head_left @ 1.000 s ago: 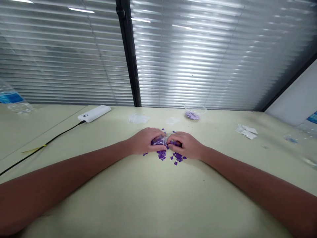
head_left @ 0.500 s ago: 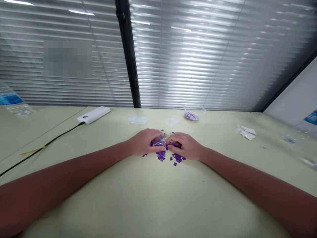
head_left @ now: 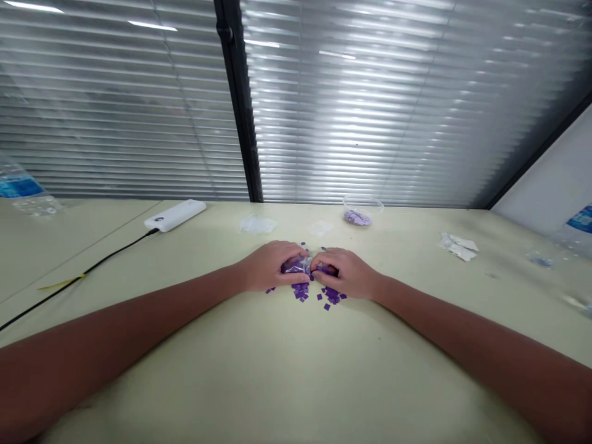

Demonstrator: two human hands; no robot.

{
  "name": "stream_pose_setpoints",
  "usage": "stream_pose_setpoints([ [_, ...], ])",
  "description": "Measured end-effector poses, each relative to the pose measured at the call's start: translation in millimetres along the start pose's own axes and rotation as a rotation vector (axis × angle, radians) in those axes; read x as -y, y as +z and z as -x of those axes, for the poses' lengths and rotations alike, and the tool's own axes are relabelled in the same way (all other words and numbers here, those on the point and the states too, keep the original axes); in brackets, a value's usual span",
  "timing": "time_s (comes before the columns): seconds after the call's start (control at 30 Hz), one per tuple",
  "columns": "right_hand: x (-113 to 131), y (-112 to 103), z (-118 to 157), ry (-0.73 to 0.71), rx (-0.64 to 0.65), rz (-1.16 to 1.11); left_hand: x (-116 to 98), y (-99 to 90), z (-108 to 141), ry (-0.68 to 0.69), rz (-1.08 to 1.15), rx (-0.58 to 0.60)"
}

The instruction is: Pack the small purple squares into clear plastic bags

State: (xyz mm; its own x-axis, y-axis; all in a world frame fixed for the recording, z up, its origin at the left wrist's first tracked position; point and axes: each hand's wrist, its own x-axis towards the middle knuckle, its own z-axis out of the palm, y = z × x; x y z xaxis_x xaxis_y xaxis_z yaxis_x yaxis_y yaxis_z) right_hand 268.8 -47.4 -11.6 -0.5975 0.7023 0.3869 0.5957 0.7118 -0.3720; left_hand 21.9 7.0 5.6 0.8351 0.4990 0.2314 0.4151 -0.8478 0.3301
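My left hand and my right hand meet near the middle of the pale table. The left hand is closed over a small clear plastic bag holding purple square tiles. My right hand pinches the bag's other side, and its fingers hide part of the bag. Just below both hands, loose purple tiles lie scattered on the tabletop, with a second cluster under the right hand.
Behind my hands stand a clear round tub with lilac contents and flat clear plastic bags. A white power bank with a black cable lies left. Plastic bottles stand at both sides, and white packets lie right.
My hands have barely moved and still grip the bag. The view has tilted slightly, so the table's far edge sits a little lower in the picture.
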Motion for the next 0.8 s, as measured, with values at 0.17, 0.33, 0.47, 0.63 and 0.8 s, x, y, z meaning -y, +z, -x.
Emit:
stream_pose_setpoints([
  [0.17, 0.1, 0.3, 0.2, 0.004, -0.002, 0.006, 0.6, -0.4, 0.2, 0.002, -0.005, 0.001],
  [0.33, -0.3, 0.3, 0.3, -0.005, -0.001, 0.007, 2.5, 1.2, 0.5, -0.002, -0.006, 0.008],
  [0.47, -0.4, 0.0, 0.2, -0.003, 0.005, 0.013, 4.1, 2.7, 0.3, -0.004, 0.006, -0.005],
  [0.63, 0.8, -0.5, 0.4, 0.007, 0.000, 0.007, 3.5, 1.9, -0.2, 0.008, 0.003, 0.000],
  [0.8, 1.5, -1.5, -0.1, 0.009, 0.004, 0.008, 1.1, 0.4, -1.2, 0.010, 0.011, 0.015],
])
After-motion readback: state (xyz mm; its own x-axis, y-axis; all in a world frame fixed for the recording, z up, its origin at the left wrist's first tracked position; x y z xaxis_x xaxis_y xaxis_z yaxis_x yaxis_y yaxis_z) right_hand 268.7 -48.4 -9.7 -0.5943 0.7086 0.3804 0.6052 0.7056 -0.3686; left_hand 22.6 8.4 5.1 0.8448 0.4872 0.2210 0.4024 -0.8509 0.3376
